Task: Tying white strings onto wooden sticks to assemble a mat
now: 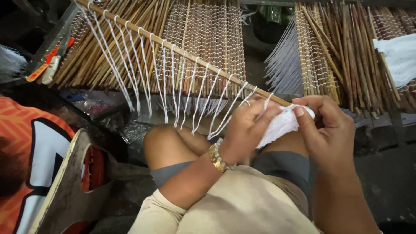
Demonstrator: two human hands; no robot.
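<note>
Both hands meet over the lap, left hand (247, 130) and right hand (327, 130) pinched shut on a white thread bundle (279, 125) at the near-right end of the slanting bamboo stick (182, 54); slack could tangle the hanging loops (186, 95).

Long stick (182, 54): bamboo or cane, tan, smooth with a dull sheen. White strings (173, 86) looped along it: thin cotton-like cord, matt, slightly fuzzy. Left hand (247, 130) and right hand (325, 130) pinch a bundle of white threads (279, 125), soft, fibrous, matt. Wrist bracelet (216, 157): gold-coloured metal, linked, glossy. Woven mats (203, 34) behind: thin wooden sticks bound with white thread, dry, rough-looking. Shorts (242, 208): beige cloth, matt, smooth weave. Board with cut-out (69, 182) at lower left: worn grey wood, scuffed and dusty. Orange cloth (26, 143) beside it: printed fabric, matt.
</note>
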